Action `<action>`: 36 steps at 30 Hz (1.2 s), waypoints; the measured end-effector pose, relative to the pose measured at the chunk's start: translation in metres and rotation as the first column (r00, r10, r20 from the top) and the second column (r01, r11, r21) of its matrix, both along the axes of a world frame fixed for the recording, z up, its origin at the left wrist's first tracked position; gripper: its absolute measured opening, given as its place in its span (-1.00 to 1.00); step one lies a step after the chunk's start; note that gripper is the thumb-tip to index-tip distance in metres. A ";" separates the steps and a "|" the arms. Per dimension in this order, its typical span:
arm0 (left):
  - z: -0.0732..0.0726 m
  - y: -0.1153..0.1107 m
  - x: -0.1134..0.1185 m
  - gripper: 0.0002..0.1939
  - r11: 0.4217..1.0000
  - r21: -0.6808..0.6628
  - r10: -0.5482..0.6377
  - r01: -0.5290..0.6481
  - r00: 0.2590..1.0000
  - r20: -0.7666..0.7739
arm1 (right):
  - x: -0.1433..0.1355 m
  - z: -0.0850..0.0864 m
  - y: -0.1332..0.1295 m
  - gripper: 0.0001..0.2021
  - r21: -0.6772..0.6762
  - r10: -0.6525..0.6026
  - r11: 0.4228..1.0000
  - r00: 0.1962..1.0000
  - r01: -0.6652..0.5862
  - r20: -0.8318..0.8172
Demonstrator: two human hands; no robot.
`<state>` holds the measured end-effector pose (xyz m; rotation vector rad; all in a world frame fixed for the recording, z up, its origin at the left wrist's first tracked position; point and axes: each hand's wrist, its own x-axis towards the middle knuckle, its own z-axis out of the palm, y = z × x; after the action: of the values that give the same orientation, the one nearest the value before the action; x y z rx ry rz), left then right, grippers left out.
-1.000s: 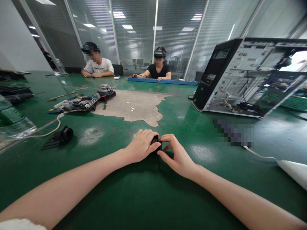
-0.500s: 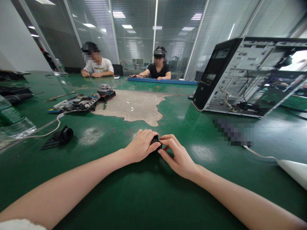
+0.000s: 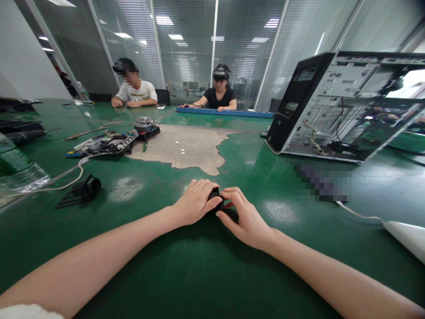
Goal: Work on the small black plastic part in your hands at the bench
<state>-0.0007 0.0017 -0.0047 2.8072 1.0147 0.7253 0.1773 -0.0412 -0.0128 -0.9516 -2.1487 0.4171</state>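
Note:
Just above the table surface, or resting on it, is a small dark black part (image 3: pixel 217 204), mostly covered by fingers. My left hand (image 3: pixel 198 201) is closed around it from the left, with the thumb across its near side. My right hand (image 3: pixel 244 215) is at its right end, index fingertip against the upper edge and the thumb bent in below. The part's exact kind cannot be made out. Off to the left lies a black plastic piece (image 3: pixel 86 188) with a round ring and a flat slatted base.
An opened computer case (image 3: pixel 310 110) stands at the right, near a pixelated dark object (image 3: pixel 320 184). A circuit board (image 3: pixel 106 142), a cable (image 3: pixel 79 170) and a clear bottle (image 3: pixel 20 164) are on the left. Two people sit across the green table (image 3: pixel 186 274).
My right thumb has slid slightly left and toward me along the black part, and the right fingers have opened a little. My left hand has stayed still.

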 end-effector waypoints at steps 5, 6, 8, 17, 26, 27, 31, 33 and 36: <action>0.000 -0.001 0.000 -0.57 1.000 -0.004 0.008 -0.008 1.000 -0.006 | 0.001 0.002 -0.001 -0.80 0.064 0.002 0.998 1.000 -0.004 0.028; 0.000 -0.001 0.000 -0.57 1.000 -0.004 0.006 -0.007 1.000 -0.004 | 0.001 0.002 -0.001 -0.81 0.046 0.009 0.999 1.000 -0.009 0.001; 0.000 -0.001 0.000 -0.57 1.000 -0.005 0.003 -0.003 1.000 0.000 | 0.001 0.001 0.001 -0.79 0.001 0.016 1.000 0.998 -0.016 -0.065; 0.000 -0.001 -0.001 -0.54 1.000 -0.004 0.002 -0.002 1.000 0.000 | 0.001 -0.003 0.004 -0.71 -0.136 0.035 0.990 0.997 -0.045 -0.075; 0.000 0.000 0.000 -0.54 1.000 -0.001 0.010 -0.010 1.000 0.001 | 0.002 0.001 0.001 -0.84 0.012 0.018 1.000 0.999 -0.017 -0.041; 0.000 0.000 0.000 -0.54 1.000 -0.002 0.009 -0.009 1.000 0.002 | 0.002 0.000 0.002 -0.83 -0.006 0.016 1.000 0.998 -0.017 -0.065; 0.000 0.000 0.000 -0.53 1.000 -0.005 0.005 -0.005 1.000 0.003 | 0.001 -0.002 0.005 -0.75 -0.078 0.013 0.997 0.994 -0.022 -0.106; -0.001 0.000 0.000 -0.52 1.000 -0.001 0.004 -0.004 1.000 0.006 | 0.000 -0.003 0.005 -0.75 -0.103 0.019 0.994 0.995 -0.030 -0.101; -0.001 0.000 0.000 -0.54 1.000 0.001 0.002 -0.002 1.000 0.003 | 0.000 -0.002 0.004 -0.74 -0.086 0.025 0.996 0.995 -0.033 -0.095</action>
<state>-0.0010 0.0022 -0.0056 2.8056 1.0179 0.7297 0.1773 -0.0374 -0.0153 -0.9311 -2.0752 0.5640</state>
